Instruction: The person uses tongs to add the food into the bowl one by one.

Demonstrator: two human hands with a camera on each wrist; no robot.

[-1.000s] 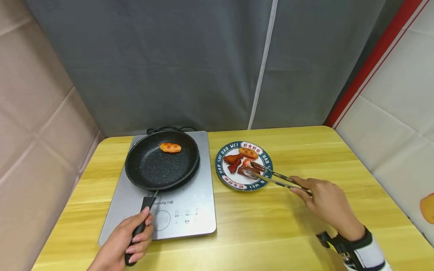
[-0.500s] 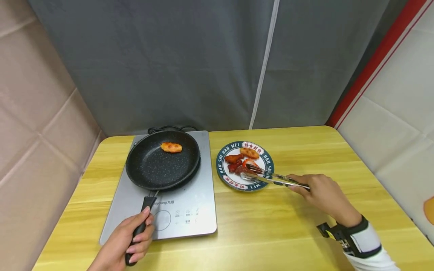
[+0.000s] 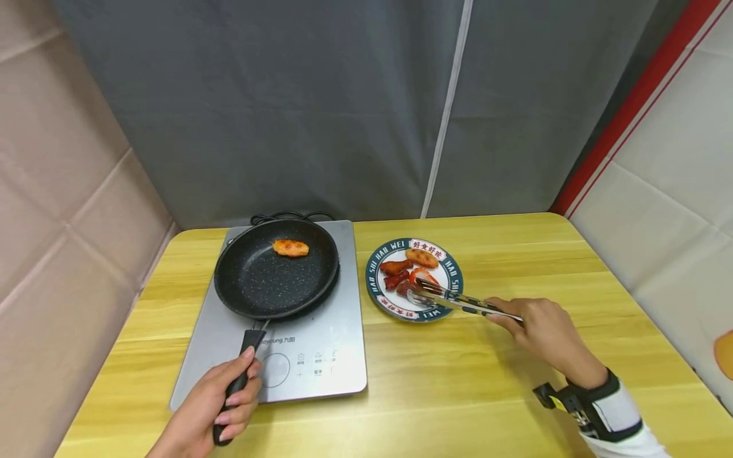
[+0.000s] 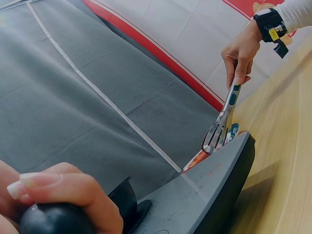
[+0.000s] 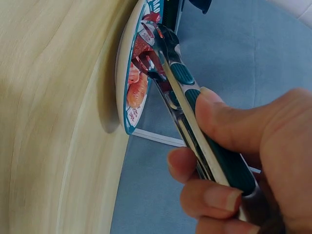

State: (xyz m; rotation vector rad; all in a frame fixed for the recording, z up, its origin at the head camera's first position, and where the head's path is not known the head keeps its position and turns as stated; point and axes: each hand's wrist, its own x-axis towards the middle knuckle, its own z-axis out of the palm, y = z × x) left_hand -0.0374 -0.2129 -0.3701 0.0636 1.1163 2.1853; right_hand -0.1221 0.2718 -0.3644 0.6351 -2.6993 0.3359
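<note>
My left hand (image 3: 212,401) grips the black handle (image 3: 252,340) of a dark speckled frying pan (image 3: 269,283). One browned chicken wing piece (image 3: 291,248) lies in the pan, toward its back. At the right, my right hand (image 3: 544,334) holds metal food tongs (image 3: 472,304), thumb on one arm and fingers on the other. The fork-like tong tips reach over a green-rimmed plate (image 3: 373,280), around a dark red-brown piece of meat (image 3: 404,288) that they partly cover. Beside it lie another wing piece (image 3: 422,257), a drumstick (image 3: 395,267) and other reddish food.
Beneath the pan is a flat silver induction cooktop (image 3: 321,381), its black cable (image 3: 292,214) behind it. The wooden table (image 3: 424,388) ends at a grey curtain (image 3: 286,114), with padded light panels (image 3: 681,210) on both sides.
The tong arms have drawn closer together at the plate. The dark meat has shifted slightly left under the tips. My left hand and the pan stay in place.
</note>
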